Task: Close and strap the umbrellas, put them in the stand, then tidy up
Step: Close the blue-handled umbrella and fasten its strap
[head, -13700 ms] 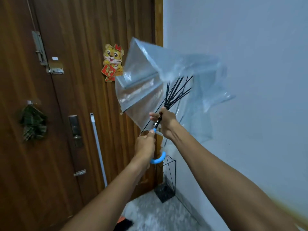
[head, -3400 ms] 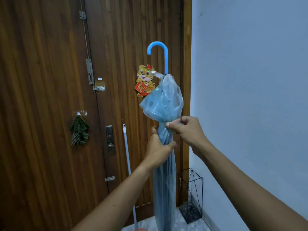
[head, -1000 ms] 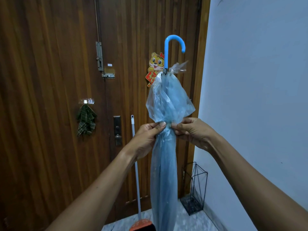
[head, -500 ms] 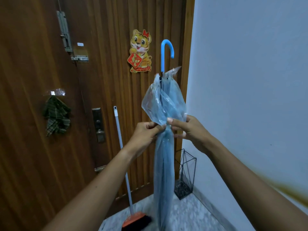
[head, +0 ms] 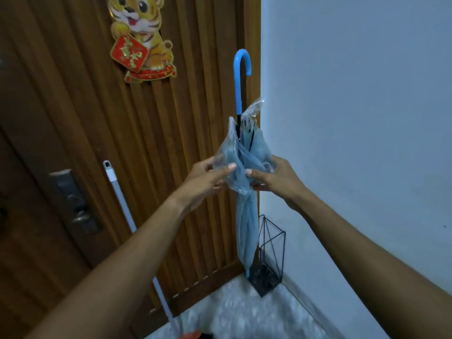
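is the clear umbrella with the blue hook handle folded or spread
Folded. The clear plastic umbrella with the blue hook handle hangs as a narrow bundle, handle up, both hands gathering loose canopy; whether its strap is fastened, cannot tell.

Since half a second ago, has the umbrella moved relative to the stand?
Yes. The umbrella has gone right and down: its tip now sits at the stand, where before it hung left of it.
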A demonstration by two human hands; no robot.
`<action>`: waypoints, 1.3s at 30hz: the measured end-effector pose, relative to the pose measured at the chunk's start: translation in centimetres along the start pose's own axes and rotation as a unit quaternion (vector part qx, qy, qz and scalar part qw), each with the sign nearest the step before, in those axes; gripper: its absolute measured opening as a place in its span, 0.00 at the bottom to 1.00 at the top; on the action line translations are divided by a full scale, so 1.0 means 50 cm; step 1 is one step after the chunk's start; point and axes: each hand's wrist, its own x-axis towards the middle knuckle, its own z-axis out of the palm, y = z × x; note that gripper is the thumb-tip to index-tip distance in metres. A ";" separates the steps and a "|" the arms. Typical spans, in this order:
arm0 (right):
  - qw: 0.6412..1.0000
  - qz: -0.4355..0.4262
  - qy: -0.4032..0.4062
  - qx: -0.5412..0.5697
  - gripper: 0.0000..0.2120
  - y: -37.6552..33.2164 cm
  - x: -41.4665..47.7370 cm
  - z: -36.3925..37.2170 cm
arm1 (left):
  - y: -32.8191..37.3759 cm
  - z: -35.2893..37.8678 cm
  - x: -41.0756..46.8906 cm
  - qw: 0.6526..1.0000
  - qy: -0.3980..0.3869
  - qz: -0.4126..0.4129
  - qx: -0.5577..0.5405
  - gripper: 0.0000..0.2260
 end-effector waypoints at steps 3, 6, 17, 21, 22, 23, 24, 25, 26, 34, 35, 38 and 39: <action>0.999 0.032 -0.022 -0.012 0.16 0.061 0.117 -0.063 | -0.045 0.037 0.136 0.999 0.037 -0.006 -0.023 0.18; 0.996 0.071 -0.058 -0.016 0.17 0.131 0.214 -0.098 | -0.110 0.057 0.260 0.996 0.068 -0.040 -0.028 0.15; 0.970 0.240 -0.003 -0.041 0.17 0.576 0.501 -0.146 | -0.514 0.061 0.670 0.968 -0.049 -0.220 -0.106 0.17; 0.945 0.306 0.020 -0.115 0.21 0.841 0.593 -0.124 | -0.758 0.079 0.799 0.941 -0.031 -0.302 -0.151 0.12; 0.937 0.325 0.020 -0.124 0.19 0.907 0.608 -0.117 | -0.822 0.088 0.824 0.935 -0.023 -0.321 -0.153 0.12; 0.930 0.346 0.022 -0.119 0.16 0.979 0.618 -0.111 | -0.886 0.097 0.849 0.930 -0.017 -0.336 -0.151 0.13; 0.924 0.367 0.022 -0.107 0.14 1.046 0.625 -0.105 | -0.948 0.106 0.872 0.925 -0.012 -0.349 -0.149 0.13; 0.918 0.383 0.022 -0.096 0.14 1.110 0.630 -0.101 | -1.009 0.114 0.893 0.921 -0.011 -0.360 -0.146 0.14; 0.913 0.395 0.026 -0.098 0.15 1.169 0.636 -0.096 | -1.069 0.122 0.910 0.918 -0.011 -0.371 -0.140 0.14; 0.873 0.464 0.018 -0.150 0.19 1.422 0.632 -0.058 | -1.368 0.176 0.967 0.910 -0.007 -0.407 -0.074 0.19; 0.872 0.465 0.024 -0.152 0.20 1.437 0.634 -0.054 | -1.377 0.179 0.973 0.912 0.008 -0.405 -0.066 0.20; 0.871 0.457 0.032 -0.179 0.20 1.429 0.656 -0.049 | -1.369 0.177 0.994 0.929 0.026 -0.369 -0.014 0.18; 0.871 0.453 0.029 -0.188 0.21 1.412 0.662 -0.049 | -1.352 0.171 0.993 0.930 0.029 -0.365 0.007 0.18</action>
